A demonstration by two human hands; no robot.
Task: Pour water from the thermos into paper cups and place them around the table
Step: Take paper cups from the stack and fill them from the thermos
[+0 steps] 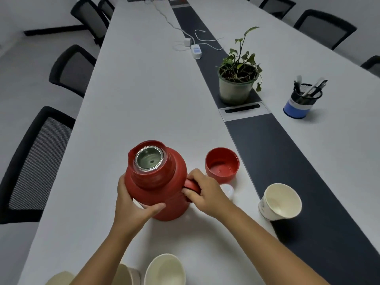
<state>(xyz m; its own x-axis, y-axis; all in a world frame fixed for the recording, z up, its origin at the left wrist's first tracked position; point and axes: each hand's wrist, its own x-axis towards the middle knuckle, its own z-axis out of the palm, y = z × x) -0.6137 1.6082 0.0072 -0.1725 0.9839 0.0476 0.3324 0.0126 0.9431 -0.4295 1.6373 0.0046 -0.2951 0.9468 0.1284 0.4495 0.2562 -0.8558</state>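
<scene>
Progress: early; thermos open and upright on the tabletop, no water seen in any cup, none set at the seats yet.
Done: red lid off, lying mouth-up just right of the thermos; white stopper beside it.
Left: pour, fill, hand cups round.
Left hand: fingers wrapped round the thermos body.
Right hand: fingers closed on the thermos handle.
Cups: one paper cup right of the thermos, looks empty; three more at the near edge, partly hidden by the arms.
Thermos: one.
Lid: one.
Chairs: at least eight in view.
</scene>
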